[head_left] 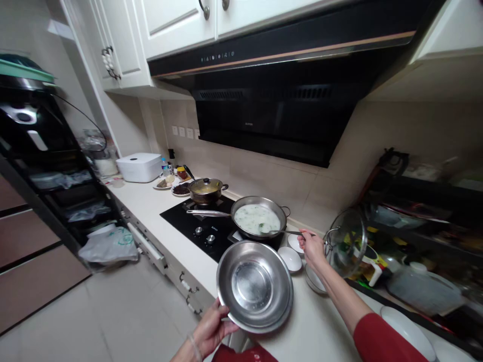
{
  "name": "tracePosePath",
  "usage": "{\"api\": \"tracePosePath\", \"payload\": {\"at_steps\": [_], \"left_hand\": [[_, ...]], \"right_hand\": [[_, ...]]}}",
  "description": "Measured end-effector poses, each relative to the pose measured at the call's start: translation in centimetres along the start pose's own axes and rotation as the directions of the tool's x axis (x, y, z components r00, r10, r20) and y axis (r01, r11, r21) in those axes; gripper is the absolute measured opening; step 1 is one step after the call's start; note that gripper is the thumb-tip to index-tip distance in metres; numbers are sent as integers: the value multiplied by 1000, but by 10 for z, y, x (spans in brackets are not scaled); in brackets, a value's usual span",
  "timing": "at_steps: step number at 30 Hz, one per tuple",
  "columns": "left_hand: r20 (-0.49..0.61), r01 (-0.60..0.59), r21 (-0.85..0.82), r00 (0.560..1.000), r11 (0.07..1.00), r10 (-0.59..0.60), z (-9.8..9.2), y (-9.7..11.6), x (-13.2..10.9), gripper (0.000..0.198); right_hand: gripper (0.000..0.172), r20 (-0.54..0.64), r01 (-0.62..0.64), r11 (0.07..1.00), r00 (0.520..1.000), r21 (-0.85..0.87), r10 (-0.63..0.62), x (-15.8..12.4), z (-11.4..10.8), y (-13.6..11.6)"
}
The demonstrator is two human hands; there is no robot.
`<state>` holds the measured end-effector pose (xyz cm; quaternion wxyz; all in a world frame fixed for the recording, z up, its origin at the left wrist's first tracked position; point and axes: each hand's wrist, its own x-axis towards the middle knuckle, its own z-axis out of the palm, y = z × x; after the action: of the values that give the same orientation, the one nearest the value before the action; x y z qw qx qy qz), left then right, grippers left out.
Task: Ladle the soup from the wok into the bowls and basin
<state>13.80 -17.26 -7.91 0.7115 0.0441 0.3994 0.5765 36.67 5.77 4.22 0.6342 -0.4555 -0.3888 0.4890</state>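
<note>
My left hand [214, 326] grips the lower left rim of a wide steel basin [253, 286], which is tilted so that its bare inside shows. The basin is in front of the hob. My right hand [312, 246] is closed round the dark handle [296, 233] of a utensil that reaches into a steel pan [245, 203]. White soup with green bits [257, 219] fills part of the pan, and the utensil's head is partly sunk in it. The pan's long handle [209, 213] points left. White bowls [290, 259] stand beside the pan, near my right hand.
A lidded pot [206, 191] sits on the back left of the black hob [188, 222]. Plates of food [166, 182] and a white box [139, 167] are further left. At right, a glass lid [346, 241] stands upright by a crowded rack. The range hood [264, 115] hangs above.
</note>
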Motion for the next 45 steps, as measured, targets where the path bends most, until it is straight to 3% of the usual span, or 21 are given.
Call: {"api": "tracePosePath", "payload": {"at_steps": [19, 30, 39, 45], "left_hand": [[-1, 12, 76, 1000, 997, -12, 1, -1, -4, 64], [25, 40, 58, 999, 998, -42, -7, -2, -4, 65], [38, 44, 95, 998, 995, -47, -5, 1, -11, 72], [30, 55, 98, 998, 994, -58, -7, -1, -13, 72]], "right_hand": [[27, 7, -7, 999, 1000, 33, 7, -10, -6, -15], [30, 99, -66, 997, 993, 33, 62, -49, -29, -37], [39, 86, -187, 978, 977, -96, 195, -87, -65, 0], [39, 98, -131, 950, 981, -284, 164, -101, -72, 26]]}}
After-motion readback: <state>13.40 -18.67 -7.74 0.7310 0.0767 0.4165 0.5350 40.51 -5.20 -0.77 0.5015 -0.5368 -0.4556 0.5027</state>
